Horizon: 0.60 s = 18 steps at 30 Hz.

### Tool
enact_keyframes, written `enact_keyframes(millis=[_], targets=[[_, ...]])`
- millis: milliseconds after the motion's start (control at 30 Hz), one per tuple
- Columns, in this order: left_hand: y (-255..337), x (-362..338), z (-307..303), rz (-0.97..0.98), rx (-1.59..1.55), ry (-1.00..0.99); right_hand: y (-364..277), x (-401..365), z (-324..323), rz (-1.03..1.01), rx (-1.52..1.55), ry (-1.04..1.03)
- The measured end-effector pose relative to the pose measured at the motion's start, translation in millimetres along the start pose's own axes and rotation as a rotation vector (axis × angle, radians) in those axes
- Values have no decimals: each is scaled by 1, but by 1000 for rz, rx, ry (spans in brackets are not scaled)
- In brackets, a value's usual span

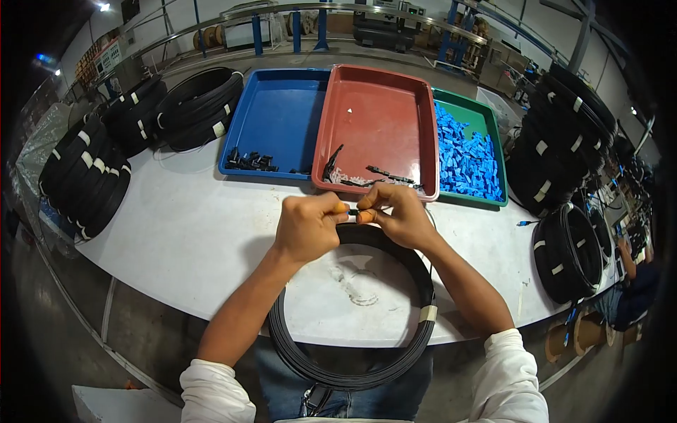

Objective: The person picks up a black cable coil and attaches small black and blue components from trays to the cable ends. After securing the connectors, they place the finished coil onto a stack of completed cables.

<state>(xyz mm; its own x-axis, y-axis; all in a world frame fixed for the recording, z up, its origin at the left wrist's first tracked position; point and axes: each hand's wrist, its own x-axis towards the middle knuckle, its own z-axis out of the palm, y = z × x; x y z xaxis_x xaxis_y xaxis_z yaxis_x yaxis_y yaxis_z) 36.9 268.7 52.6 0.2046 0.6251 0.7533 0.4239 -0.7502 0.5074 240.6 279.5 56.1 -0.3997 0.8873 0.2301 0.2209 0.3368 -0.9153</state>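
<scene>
My left hand (pixel 310 224) and my right hand (pixel 400 217) meet above the table, fingertips pinched. Between them is a small black connector piece (pixel 354 211), gripped from both sides; its detail is too small to make out. Orange coverings show on some fingertips. Below my hands a coil of black cable (pixel 281 331) rests partly on the table and partly over its front edge, against my lap. A pale tape band (pixel 428 313) wraps its right side. A thin cable strand rises beside my right wrist.
Behind my hands stand a blue tray (pixel 278 106) with black parts, a red tray (pixel 381 106) with black and clear pieces, and a green tray (pixel 462 106) full of blue connectors. Cable coils (pixel 197 106) are stacked left, more coils (pixel 568 254) right. A person sits far right.
</scene>
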Motion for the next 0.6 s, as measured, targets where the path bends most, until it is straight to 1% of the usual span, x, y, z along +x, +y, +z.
enact_keyframes(millis=[33,67,100,133,167,200,233,333,367,400,433,467,533,600], targets=[[4,2,-6,-134,-20,-54,-1,-1,3,-231,-168,118],[2,3,-6,-146,-20,-42,-2,-1,5,-463,-331,231],[0,3,-6,-363,-223,-51,-2,-1,7,-562,-428,255],[-2,4,-6,-569,-426,-60,0,0,6,-565,-425,247],[-5,4,-6,-577,-431,-116,3,1,3,-684,-534,270],[-4,3,-6,-578,-431,-114,5,1,1,-801,-645,295],[-1,3,-4,-563,-433,-119,5,1,2,-847,-649,342],[-1,1,-2,-514,-462,-92,2,0,-1,-901,-657,377],[-1,1,-4,-206,-244,-18,2,-2,-1,-902,-659,378],[0,2,-6,99,-24,55,3,-4,-2,-824,-625,380],[2,2,-4,134,-10,116,4,-6,-1,-745,-589,380],[1,2,-3,131,-10,116,2,-6,-1,-744,-588,378],[-3,3,-1,262,16,171,-4,-7,-1,-670,-528,356],[-3,2,-1,238,-11,169,-5,-6,1,-687,-497,351]])
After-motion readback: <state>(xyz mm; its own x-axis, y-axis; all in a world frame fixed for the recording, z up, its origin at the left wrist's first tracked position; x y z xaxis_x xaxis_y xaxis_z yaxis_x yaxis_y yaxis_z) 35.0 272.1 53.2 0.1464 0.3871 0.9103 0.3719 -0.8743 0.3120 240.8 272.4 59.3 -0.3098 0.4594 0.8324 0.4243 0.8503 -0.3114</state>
